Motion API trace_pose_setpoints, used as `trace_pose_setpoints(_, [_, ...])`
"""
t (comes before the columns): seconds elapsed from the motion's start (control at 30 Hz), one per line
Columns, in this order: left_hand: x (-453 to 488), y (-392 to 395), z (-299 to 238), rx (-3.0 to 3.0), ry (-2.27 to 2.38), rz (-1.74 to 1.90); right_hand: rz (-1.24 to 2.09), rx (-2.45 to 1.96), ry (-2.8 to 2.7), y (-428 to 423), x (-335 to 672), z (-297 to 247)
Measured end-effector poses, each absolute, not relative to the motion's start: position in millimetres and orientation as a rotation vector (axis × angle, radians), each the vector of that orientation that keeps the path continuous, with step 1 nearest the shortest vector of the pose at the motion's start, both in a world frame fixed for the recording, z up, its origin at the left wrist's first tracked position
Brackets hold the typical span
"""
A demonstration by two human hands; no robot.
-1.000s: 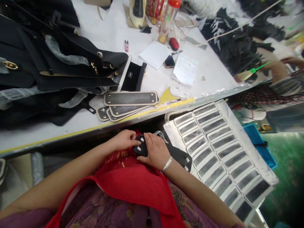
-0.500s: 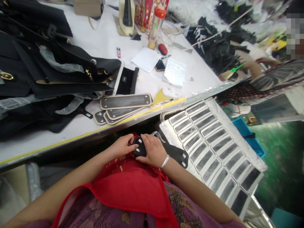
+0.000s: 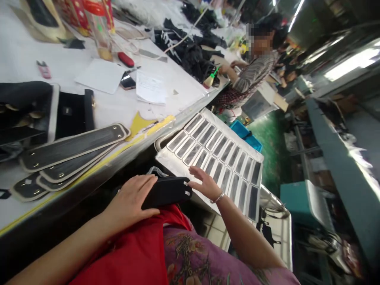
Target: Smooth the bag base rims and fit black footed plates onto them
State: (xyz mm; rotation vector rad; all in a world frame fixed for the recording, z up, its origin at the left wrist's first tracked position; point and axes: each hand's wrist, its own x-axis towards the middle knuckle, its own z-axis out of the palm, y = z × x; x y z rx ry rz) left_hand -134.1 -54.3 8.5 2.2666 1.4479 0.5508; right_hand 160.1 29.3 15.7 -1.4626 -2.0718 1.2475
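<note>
Panel [image 3: 170,192], one, with two white tabs [image 3: 188,193]; left hand [image 3: 132,198] spread over it, right hand [image 3: 206,186] splayed alongside.

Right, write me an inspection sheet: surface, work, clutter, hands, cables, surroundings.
Surface: white table, yellow edging along the near side.
Job's things: black strip, white tabs at its right end.
Clutter: loose papers, phone and red-lidded jar on the table.
Hands: left hand spans the strip, grip unclear; right hand, fingers spread, near the tabs, contact unclear.
Cables: pale cord by black scraps.
Surroundings: co-worker at the table; green floor.
</note>
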Motion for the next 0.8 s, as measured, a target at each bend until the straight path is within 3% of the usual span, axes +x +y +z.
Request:
trace_pose_setpoints(0.13, [-86.5, -36.2, -1.1, 2.366, 1.381, 0.414, 1.584, -1.413, -1.773, 22.2, 165.4, -6.4])
trace_pose_setpoints(0.37, [-60.4, -28.7, 0.9, 2.336, 1.461, 0.312, 1.789, -1.305, -1.566, 17.5, 171.4, -17.9])
trace_pose_setpoints(0.8, [-44.8, -25.8, 13.8, 2.320, 1.493, 0.163, 1.662, -1.282, -1.688, 11.8, 173.2, -22.5])
